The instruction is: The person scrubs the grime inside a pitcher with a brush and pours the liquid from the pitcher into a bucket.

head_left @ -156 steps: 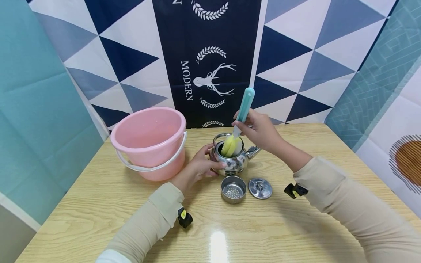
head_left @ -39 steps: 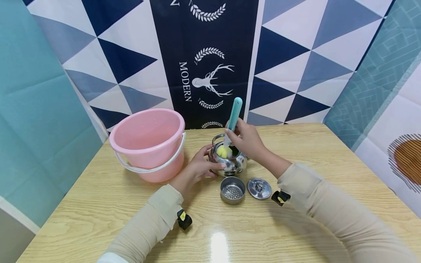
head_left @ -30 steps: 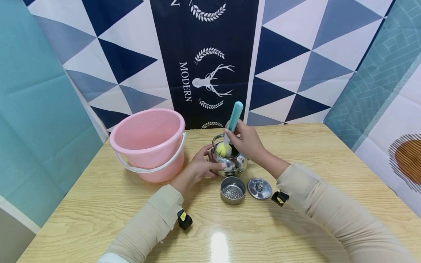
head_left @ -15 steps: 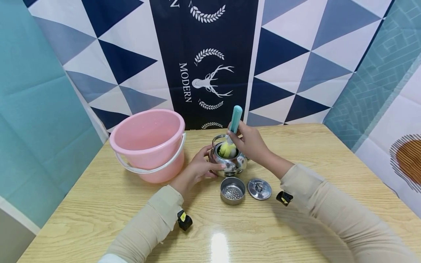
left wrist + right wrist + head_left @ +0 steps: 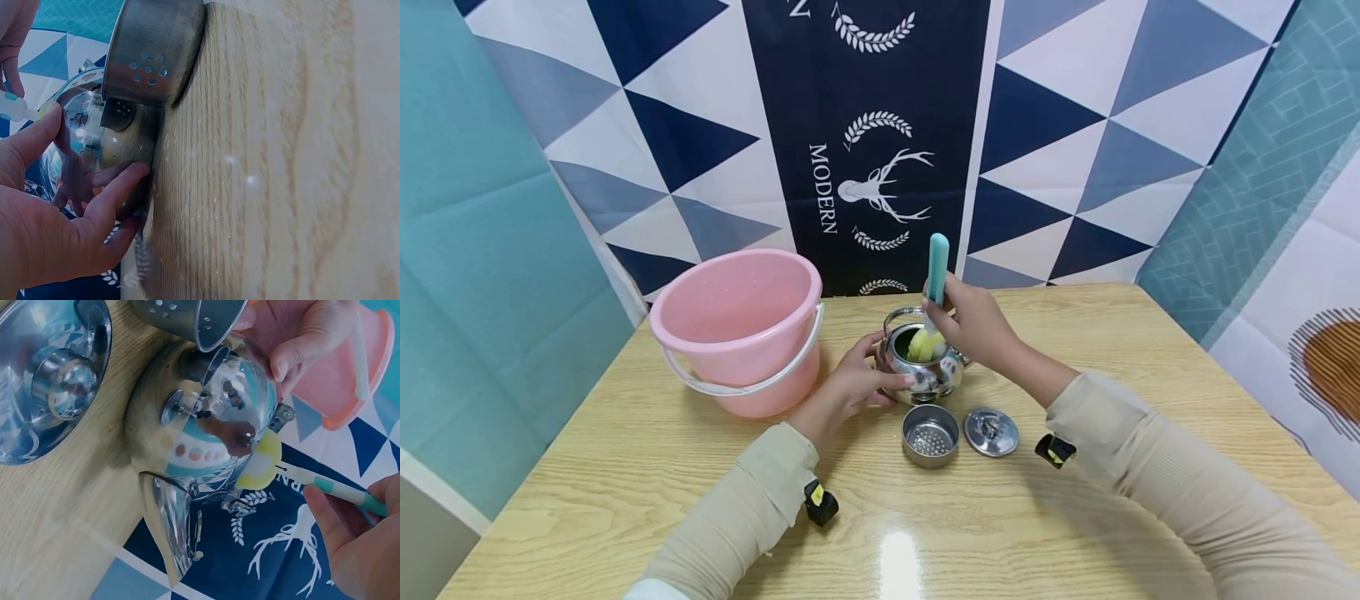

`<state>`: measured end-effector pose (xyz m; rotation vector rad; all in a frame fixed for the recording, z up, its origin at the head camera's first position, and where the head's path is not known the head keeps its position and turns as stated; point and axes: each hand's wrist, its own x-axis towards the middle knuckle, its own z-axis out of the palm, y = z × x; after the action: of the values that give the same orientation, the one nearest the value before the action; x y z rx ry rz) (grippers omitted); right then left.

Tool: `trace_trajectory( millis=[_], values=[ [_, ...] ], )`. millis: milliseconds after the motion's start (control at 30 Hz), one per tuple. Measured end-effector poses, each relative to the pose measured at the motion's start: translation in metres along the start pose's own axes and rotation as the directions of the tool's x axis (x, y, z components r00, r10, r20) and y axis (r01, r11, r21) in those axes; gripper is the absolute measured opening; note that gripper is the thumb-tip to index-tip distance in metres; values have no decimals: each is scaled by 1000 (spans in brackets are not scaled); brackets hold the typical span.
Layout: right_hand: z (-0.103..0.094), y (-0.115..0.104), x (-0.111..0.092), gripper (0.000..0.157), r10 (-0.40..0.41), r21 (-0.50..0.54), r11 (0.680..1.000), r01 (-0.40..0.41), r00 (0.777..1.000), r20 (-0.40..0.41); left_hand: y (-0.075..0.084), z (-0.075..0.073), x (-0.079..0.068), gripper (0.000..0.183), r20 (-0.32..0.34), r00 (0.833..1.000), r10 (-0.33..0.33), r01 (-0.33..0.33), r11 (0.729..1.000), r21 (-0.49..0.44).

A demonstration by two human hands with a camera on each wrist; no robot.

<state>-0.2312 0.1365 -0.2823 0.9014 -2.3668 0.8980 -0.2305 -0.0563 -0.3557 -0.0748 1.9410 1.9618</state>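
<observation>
Just over the kettle (image 5: 942, 381), the right hand (image 5: 976, 323) has the brush (image 5: 937, 271) pinched by its handle, thumb against fingers, with the yellow head (image 5: 924, 345) right below the hand, in the opening. The left hand (image 5: 862, 373) grips the kettle from the left, thumb and fingers kinda wide apart. Both forearms (image 5: 1047, 377) angle inward, right hand sitting higher than the left.

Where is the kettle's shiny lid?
In the head view, the lid lies right of centre on the table, just right of the perforated steel cup and nearer the viewer than the kettle.
</observation>
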Motion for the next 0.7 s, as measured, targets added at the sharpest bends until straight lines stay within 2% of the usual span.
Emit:
trace_trajectory(
  millis=[367, 700],
  values=[
    [3, -9, 1, 10, 21, 54, 998, -20, 1000, -23, 1, -1, 0, 89, -2, 1000, -7, 7, 1000, 7],
    [12, -13, 1, 14, 128, 110, 987, -115, 985, -115, 2, -1, -1, 89, -8, 1000, -16, 16, 1000, 9]
  ],
)
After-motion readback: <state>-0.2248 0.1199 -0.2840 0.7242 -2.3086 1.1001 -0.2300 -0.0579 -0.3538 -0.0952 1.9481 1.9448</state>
